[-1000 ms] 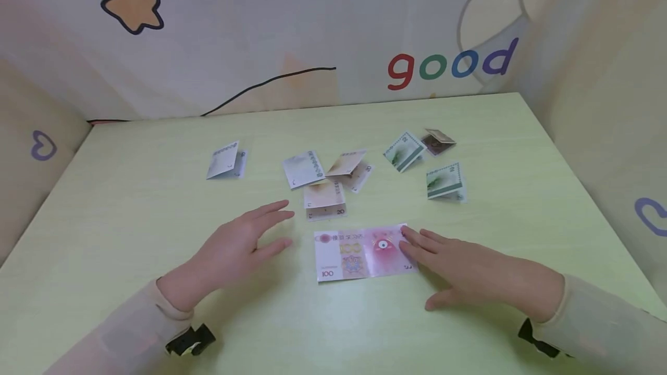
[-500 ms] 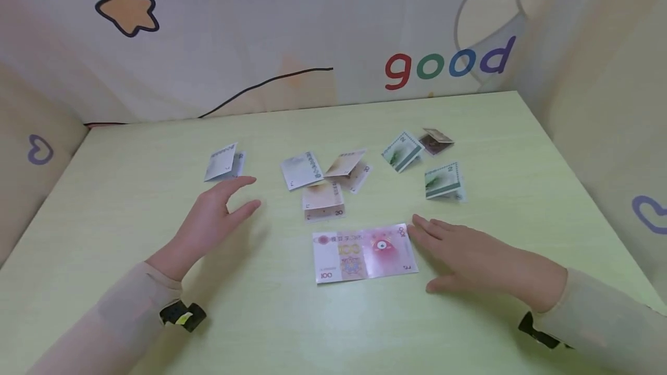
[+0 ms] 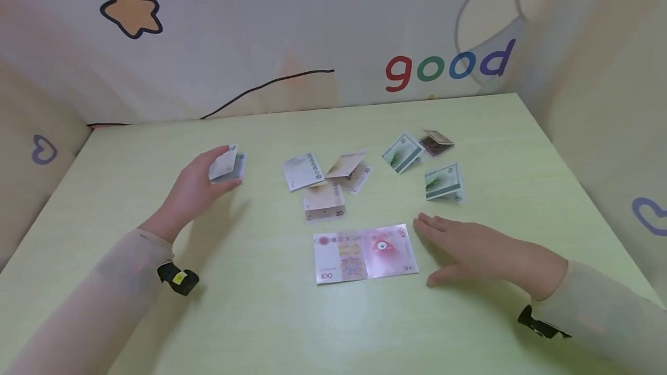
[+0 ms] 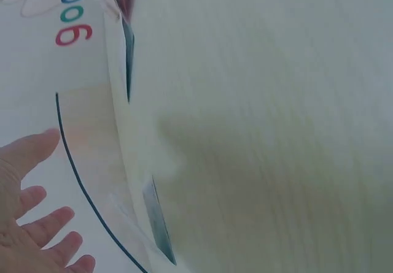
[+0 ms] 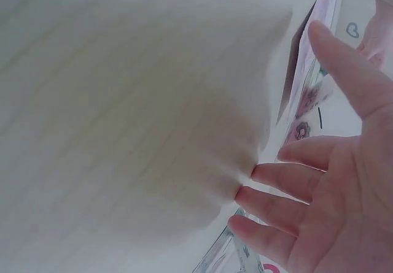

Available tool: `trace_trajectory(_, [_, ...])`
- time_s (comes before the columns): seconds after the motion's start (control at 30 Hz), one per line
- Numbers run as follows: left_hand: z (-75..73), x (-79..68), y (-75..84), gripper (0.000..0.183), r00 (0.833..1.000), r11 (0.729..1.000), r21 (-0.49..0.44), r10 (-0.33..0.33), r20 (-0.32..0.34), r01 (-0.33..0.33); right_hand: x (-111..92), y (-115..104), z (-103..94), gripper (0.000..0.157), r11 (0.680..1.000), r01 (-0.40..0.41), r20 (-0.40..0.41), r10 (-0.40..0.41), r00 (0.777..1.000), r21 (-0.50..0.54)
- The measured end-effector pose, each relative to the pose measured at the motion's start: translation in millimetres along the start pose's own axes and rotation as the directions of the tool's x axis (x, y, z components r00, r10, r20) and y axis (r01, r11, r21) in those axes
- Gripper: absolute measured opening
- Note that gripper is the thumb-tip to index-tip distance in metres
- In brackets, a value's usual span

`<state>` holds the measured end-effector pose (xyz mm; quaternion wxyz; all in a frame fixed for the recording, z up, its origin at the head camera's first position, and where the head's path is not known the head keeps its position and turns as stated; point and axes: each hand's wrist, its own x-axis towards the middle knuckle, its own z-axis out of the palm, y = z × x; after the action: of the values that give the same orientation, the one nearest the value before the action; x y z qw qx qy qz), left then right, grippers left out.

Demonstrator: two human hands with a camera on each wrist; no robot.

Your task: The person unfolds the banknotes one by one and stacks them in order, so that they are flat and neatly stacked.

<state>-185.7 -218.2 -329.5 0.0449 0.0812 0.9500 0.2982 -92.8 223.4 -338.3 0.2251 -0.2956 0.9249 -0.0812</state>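
My left hand (image 3: pixel 190 192) is at the folded bluish-white play banknote (image 3: pixel 225 162) at the far left of the table. Its thumb and fingers lie either side of the note and overlap it in the head view. In the left wrist view the fingers are spread and the folded note (image 4: pixel 159 224) stands apart from them. Just right of the pink 100 play banknote (image 3: pixel 359 253) is my right hand (image 3: pixel 474 253), its fingers extended and fingertips close to the table. That pink note lies unfolded, with a crease across its middle.
Mid-table lie another bluish-white folded note (image 3: pixel 302 171), a brownish folded note (image 3: pixel 348 165) and a folded 20 note (image 3: pixel 324 198). Further right are two green folded notes (image 3: pixel 403 152) and a dark brown one (image 3: pixel 436 142). A printed curtain (image 3: pixel 234 33) closes the back.
My left hand has moved from beside the pink note to the far-left folded note. My right hand has drawn back slightly from the pink note's right edge.
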Motion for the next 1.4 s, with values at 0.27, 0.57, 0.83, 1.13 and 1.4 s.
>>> trace_trajectory(0.27, [-7.8,18.0,-19.7,0.084,0.999,1.000,0.009,-0.007,0.052,0.007,0,0,-1.0,0.095,1.000,-0.016,0.018,0.015,1.000,0.026])
trace_trajectory(0.57, [-13.0,43.9,-38.9,0.100,0.981,0.999,0.040,-0.023,0.193,0.015,-1,4,-2.0,0.096,1.000,-0.008,-0.006,0.008,1.000,0.003])
trace_trajectory(0.83, [-11.7,54.6,-45.7,0.101,0.967,1.000,0.015,-0.030,0.253,0.027,-2,4,1.5,0.094,1.000,-0.004,-0.011,0.004,1.000,0.018])
trace_trajectory(1.13, [-7.8,63.3,-50.6,0.097,0.966,0.999,0.049,-0.008,0.259,-0.004,-2,2,0.1,0.092,0.999,-0.032,-0.005,0.032,0.999,0.020])
trace_trajectory(1.4, [-5.2,66.3,-53.1,0.094,0.968,0.999,0.043,0.015,0.251,-0.026,-4,2,0.1,0.090,0.999,-0.014,-0.009,0.014,1.000,0.032])
